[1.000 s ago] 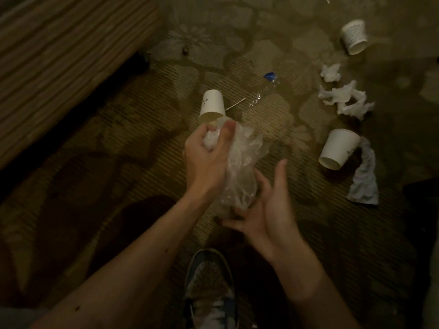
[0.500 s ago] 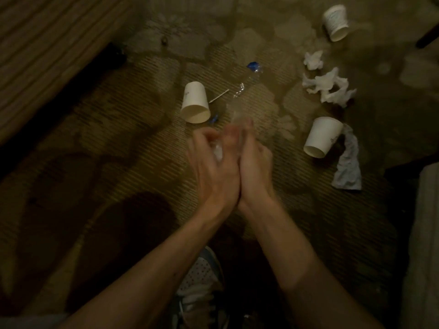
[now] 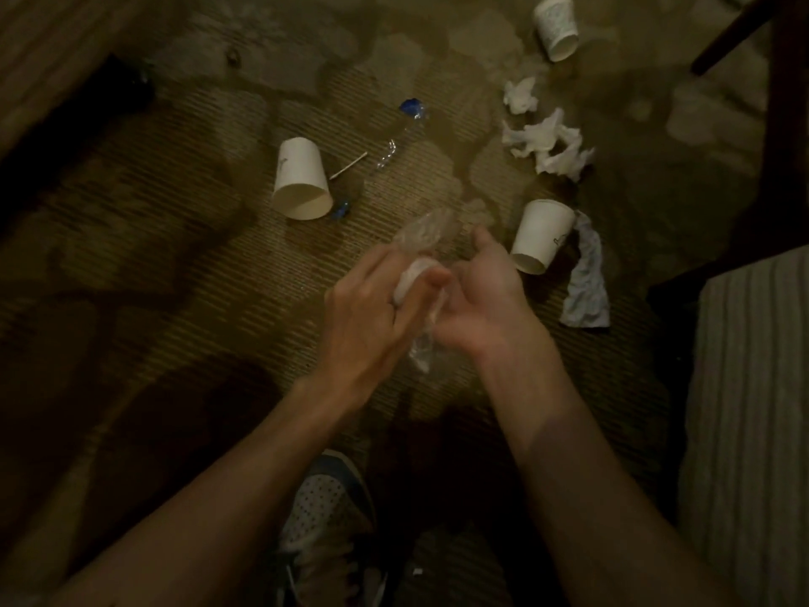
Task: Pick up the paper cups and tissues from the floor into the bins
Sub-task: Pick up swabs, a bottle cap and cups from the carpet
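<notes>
Both hands meet over the carpet around a clear plastic bag (image 3: 427,234) with a white wad (image 3: 411,280) inside. My left hand (image 3: 372,317) grips the wad and the bag. My right hand (image 3: 486,295) holds the bag's other side with curled fingers. Three white paper cups lie tipped on the floor: one at the left (image 3: 301,179), one just right of my right hand (image 3: 540,236), one at the top right (image 3: 557,27). Crumpled white tissues (image 3: 547,142) and a smaller one (image 3: 520,95) lie between the right-hand cups. A long pale tissue (image 3: 586,278) lies beside the middle cup.
A clear plastic bottle with a blue cap (image 3: 405,124) and a thin stick (image 3: 348,165) lie near the left cup. Wooden furniture (image 3: 57,50) borders the top left. A dark chair leg (image 3: 779,124) and striped fabric (image 3: 753,409) stand at the right. My shoe (image 3: 328,510) is below.
My hands pressed together around the bag, then parted slightly and shifted right. The bag is more bunched up than a second ago. The view has swung, so the litter appears further left.
</notes>
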Tool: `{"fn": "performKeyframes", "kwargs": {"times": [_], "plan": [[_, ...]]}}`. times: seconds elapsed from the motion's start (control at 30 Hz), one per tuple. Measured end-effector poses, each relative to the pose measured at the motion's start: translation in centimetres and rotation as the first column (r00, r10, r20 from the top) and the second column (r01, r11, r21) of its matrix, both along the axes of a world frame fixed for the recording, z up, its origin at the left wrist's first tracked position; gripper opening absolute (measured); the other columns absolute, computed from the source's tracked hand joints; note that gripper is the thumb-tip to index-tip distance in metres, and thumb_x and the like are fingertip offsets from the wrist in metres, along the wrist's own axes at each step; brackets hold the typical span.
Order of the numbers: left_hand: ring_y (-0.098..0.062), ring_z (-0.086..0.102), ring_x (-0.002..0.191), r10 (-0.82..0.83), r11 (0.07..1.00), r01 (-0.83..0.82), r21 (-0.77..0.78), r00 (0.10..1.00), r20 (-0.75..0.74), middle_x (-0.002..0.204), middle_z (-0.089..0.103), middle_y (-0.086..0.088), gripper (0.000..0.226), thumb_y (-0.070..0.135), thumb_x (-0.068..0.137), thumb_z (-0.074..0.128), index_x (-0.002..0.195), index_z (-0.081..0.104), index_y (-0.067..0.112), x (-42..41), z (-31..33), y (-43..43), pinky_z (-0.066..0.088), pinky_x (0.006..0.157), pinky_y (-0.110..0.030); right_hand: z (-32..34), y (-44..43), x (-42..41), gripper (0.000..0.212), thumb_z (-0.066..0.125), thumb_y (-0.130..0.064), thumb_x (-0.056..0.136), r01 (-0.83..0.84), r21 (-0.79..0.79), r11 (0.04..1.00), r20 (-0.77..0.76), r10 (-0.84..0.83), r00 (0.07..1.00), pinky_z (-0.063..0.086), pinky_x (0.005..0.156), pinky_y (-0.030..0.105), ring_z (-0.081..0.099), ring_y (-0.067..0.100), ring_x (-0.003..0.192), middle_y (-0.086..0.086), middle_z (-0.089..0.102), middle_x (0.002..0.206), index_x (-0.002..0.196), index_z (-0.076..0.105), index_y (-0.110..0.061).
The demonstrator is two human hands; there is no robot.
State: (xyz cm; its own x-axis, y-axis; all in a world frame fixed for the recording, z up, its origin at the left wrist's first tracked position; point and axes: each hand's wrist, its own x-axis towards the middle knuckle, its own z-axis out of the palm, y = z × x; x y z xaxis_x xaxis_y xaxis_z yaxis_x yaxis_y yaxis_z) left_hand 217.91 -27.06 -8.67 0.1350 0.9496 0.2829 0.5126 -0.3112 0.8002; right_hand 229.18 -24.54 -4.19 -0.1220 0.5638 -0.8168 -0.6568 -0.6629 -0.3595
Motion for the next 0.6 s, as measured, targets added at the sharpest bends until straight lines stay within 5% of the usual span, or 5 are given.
{"fn": "performKeyframes", "kwargs": {"times": [0.1,0.17,0.27,0.37,0.6], "plan": [[-0.009,0.056,0.073,0.048,0.999,-0.048,0.007,0.995,-0.088,0.083,0.068,-0.006,0.053,0.051,0.096,0.043,0.091,0.072,0.008,-0.4,-0.4,0.4,0.038,0.064,-0.018,-0.9,-0.7,1.4,0.089,0.034,-0.077,0.087,-0.024,0.059,0.998,0.038,0.021,0.999,0.041,0.107,0.052,0.057,0.036,0.123,0.024,0.063,0.126,0.130,0.052,-0.002],[-0.006,0.050,0.067,0.080,0.996,-0.075,0.045,0.990,-0.119,0.074,0.063,-0.001,0.048,0.045,0.095,0.047,0.085,0.069,0.005,-0.6,-0.6,0.5,0.032,0.063,-0.014,-2.0,-1.0,3.4,0.080,0.029,-0.075,0.090,-0.087,0.096,0.992,0.340,0.049,0.939,0.048,0.098,0.049,0.061,0.030,0.118,0.016,0.069,0.117,0.117,0.064,-0.008],[-0.008,0.049,0.058,0.061,0.998,-0.064,-0.018,0.990,-0.130,0.065,0.057,0.004,0.052,0.052,0.094,0.044,0.073,0.064,0.009,-0.7,-0.9,0.6,0.032,0.059,-0.020,-3.8,-0.5,7.9,0.064,0.026,-0.062,0.099,0.092,0.040,0.995,0.805,-0.087,0.587,0.050,0.091,0.041,0.062,0.022,0.105,0.008,0.068,0.114,0.112,0.067,-0.014],[-0.009,0.045,0.052,0.026,0.994,-0.039,-0.098,0.991,-0.132,0.060,0.050,0.007,0.056,0.060,0.093,0.039,0.068,0.056,0.013,-0.4,-1.2,0.6,0.031,0.054,-0.022,-6.5,-0.5,12.5,0.056,0.025,-0.057,0.100,0.102,-0.044,0.994,0.965,0.016,0.263,0.037,0.108,0.044,0.047,0.022,0.125,0.008,0.050,0.140,0.128,0.058,-0.021],[-0.012,0.053,0.054,-0.024,0.981,0.008,-0.194,0.996,-0.083,0.060,0.056,0.001,0.063,0.063,0.091,0.036,0.070,0.062,0.009,0.0,-1.9,0.6,0.038,0.052,-0.021,-9.5,-0.5,15.2,0.079,0.011,-0.073,0.092,0.003,-0.214,0.977,0.937,0.204,0.285,0.019,0.117,0.052,0.027,0.029,0.143,0.009,0.033,0.155,0.148,0.038,-0.024]]}}
